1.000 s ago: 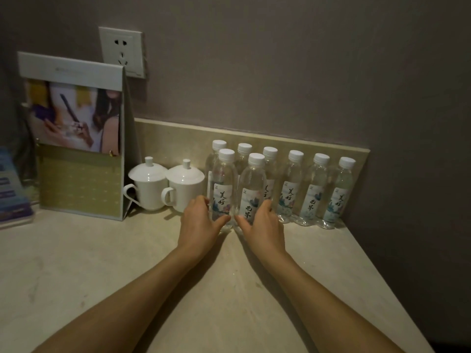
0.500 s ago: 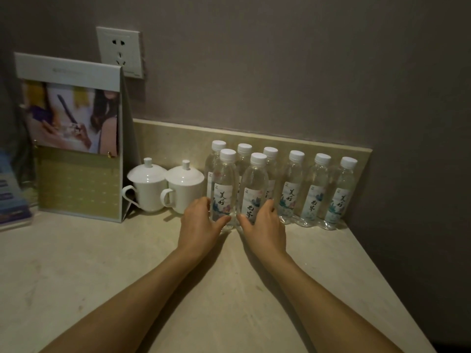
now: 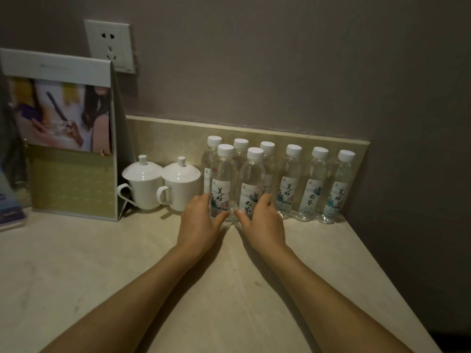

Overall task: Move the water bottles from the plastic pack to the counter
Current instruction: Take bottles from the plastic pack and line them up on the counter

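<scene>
Standing upright on the tabletop [image 3: 229, 289], caps up, two front bottles sit at 12 o'clock from the wrists. The left hand [image 3: 201, 222] has its grip curled round the left bottle [image 3: 221, 184]; the right hand [image 3: 262, 220] is clamped on the right bottle [image 3: 251, 187]. Six more bottles line the backsplash [image 3: 165, 138] behind, long axes vertical. Two lidded cups [image 3: 163, 184] stand at 9 o'clock.

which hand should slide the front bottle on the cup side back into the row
Left. The left hand already grips that front bottle, next to the cups. The right hand holds the other front bottle.
</scene>
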Demonstrator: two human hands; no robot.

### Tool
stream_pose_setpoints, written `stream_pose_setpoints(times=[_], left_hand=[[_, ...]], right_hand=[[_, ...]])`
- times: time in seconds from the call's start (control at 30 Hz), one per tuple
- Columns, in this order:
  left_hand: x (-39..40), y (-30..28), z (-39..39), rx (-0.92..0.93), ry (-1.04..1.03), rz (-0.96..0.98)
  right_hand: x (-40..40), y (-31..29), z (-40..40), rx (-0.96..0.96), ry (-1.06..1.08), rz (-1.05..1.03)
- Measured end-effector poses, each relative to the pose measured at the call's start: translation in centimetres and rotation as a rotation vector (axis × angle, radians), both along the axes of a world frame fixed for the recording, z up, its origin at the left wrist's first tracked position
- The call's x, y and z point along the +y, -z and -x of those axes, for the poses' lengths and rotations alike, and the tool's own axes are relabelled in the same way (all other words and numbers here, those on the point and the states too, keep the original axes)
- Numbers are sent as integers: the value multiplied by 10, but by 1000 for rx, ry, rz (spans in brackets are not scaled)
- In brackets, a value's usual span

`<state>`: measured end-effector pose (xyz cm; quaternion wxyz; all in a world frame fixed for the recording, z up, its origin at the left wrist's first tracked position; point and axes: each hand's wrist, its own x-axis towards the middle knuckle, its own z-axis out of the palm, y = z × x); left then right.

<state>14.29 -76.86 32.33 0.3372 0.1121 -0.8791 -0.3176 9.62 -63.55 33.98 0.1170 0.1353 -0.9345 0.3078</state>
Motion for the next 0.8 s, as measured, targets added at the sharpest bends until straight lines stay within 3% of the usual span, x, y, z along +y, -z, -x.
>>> stream_pose_setpoints(times=[0.8], left_hand=[[0, 2, 2, 4, -37, -84]], right_hand=[[-3, 1, -4, -8, 49, 19]])
